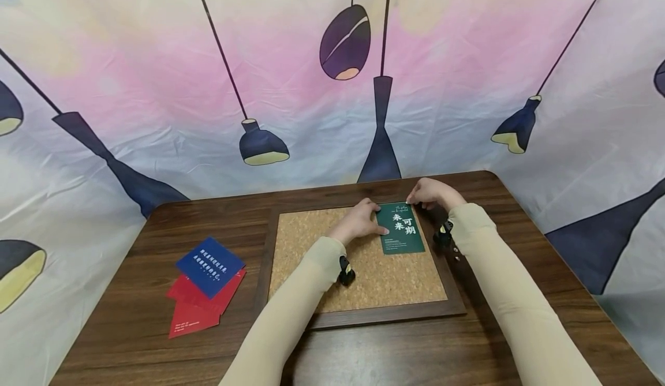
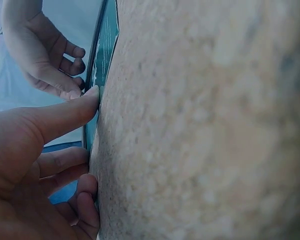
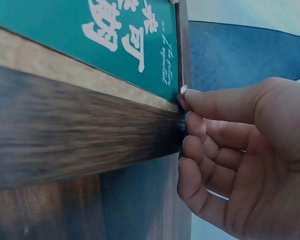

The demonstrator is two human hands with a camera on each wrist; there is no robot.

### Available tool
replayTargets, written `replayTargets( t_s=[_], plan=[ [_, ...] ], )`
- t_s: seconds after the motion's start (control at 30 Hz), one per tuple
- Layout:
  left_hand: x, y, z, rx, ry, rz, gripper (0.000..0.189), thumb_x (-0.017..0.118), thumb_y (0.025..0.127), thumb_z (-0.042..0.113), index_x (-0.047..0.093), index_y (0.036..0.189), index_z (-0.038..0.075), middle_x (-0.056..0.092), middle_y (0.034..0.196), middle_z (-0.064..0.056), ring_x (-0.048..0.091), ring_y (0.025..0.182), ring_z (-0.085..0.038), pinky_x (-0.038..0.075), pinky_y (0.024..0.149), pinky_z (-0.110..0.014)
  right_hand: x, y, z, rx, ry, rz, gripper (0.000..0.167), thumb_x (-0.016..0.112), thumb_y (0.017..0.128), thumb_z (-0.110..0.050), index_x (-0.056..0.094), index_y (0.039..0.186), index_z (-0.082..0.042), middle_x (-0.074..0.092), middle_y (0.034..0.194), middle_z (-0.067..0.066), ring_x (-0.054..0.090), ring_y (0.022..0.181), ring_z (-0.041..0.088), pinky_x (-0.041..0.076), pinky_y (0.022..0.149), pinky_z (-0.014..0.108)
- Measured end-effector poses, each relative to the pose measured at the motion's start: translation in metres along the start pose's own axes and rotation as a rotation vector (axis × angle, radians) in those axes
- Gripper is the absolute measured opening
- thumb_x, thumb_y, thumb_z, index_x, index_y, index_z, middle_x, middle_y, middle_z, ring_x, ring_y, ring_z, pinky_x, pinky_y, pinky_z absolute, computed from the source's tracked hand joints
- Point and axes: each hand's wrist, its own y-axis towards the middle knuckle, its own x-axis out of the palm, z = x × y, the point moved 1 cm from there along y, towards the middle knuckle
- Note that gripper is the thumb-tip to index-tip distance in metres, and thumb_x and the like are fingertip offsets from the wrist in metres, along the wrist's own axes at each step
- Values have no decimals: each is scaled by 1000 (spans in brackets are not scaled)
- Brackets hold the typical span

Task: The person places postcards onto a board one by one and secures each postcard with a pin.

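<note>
A green card point(image 1: 400, 228) with white writing lies at the upper right of the cork board point(image 1: 312, 259). My left hand point(image 1: 358, 223) rests along the card's left side, thumb on its edge and fingers near its top left corner. In the left wrist view, the thumb of the left hand point(image 2: 35, 150) presses close to the green card point(image 2: 106, 50). At the top right corner, my right hand point(image 1: 435, 192) pinches a small white pushpin point(image 3: 184, 89) between thumb and forefinger. The other fingers of the right hand point(image 3: 240, 150) curl beside the dark wooden frame point(image 3: 90, 125).
Left of the board, a blue card point(image 1: 210, 266) lies over red cards point(image 1: 194, 318) on the wooden table point(image 1: 130, 317). Several small pale bits point(image 1: 456, 253) show beside the right wrist. A cloth printed with lamps point(image 1: 291, 86) hangs behind the table.
</note>
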Motion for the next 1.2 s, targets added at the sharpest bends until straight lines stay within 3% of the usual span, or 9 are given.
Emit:
replayTargets(
  t_s=[0.17,0.27,0.33,0.47,0.7,0.8,0.93,1.1,1.2],
  plan=[
    [0,0,0,-2,-5,3,67,81,88,31,54,144,7,44,147,-8,50,129,-25,44,105,-40,-5,3,0,30,37,-57,25,59,101,-15,72,115,2,40,60,-2,35,52,12,40,58,30],
    [0,0,0,2,-4,4,67,81,88,31,54,144,7,44,147,-8,50,129,-25,44,105,-40,-8,5,1,49,61,-95,18,61,100,-15,71,92,-3,34,55,-4,30,51,12,36,56,30],
    [0,0,1,4,-4,3,67,81,88,31,54,144,7,44,147,-8,50,129,-25,44,105,-40,-10,6,1,62,59,-112,24,63,99,-16,63,76,-8,32,54,-4,28,51,12,35,55,29],
    [0,1,0,7,-5,2,67,81,88,30,53,144,6,44,147,-8,50,128,-25,44,105,-40,-12,7,-1,84,46,-123,36,63,97,-17,46,66,-14,31,55,-3,28,51,13,34,55,29],
    [0,1,0,2,-10,-3,67,81,88,30,53,145,6,44,148,-9,50,129,-25,44,105,-40,-11,7,-6,112,16,-124,24,62,96,-17,46,78,-10,31,56,-3,27,51,12,32,53,28],
    [0,0,0,-1,-15,-1,67,81,88,30,53,144,7,44,148,-9,50,129,-26,44,105,-40,-11,6,-8,109,18,-122,16,60,97,-15,48,97,-4,31,57,-3,27,50,11,31,53,28],
    [0,-1,1,1,-23,4,67,81,88,29,54,144,6,44,147,-9,50,129,-26,44,105,-41,-9,6,-9,108,10,-100,33,59,98,-15,43,119,3,33,58,-2,29,51,12,31,54,28],
    [-1,-3,1,5,-30,4,66,81,88,28,54,144,6,45,146,-9,51,128,-26,44,105,-40,-7,5,-10,123,-4,-77,27,61,97,-17,47,111,2,35,59,-1,32,51,13,32,53,27],
    [-2,-4,1,7,-25,0,66,81,88,28,53,144,6,44,147,-9,50,128,-26,44,105,-41,-7,4,-13,135,-1,-67,32,62,96,-16,47,114,5,37,60,1,34,51,13,32,52,28]
  ],
)
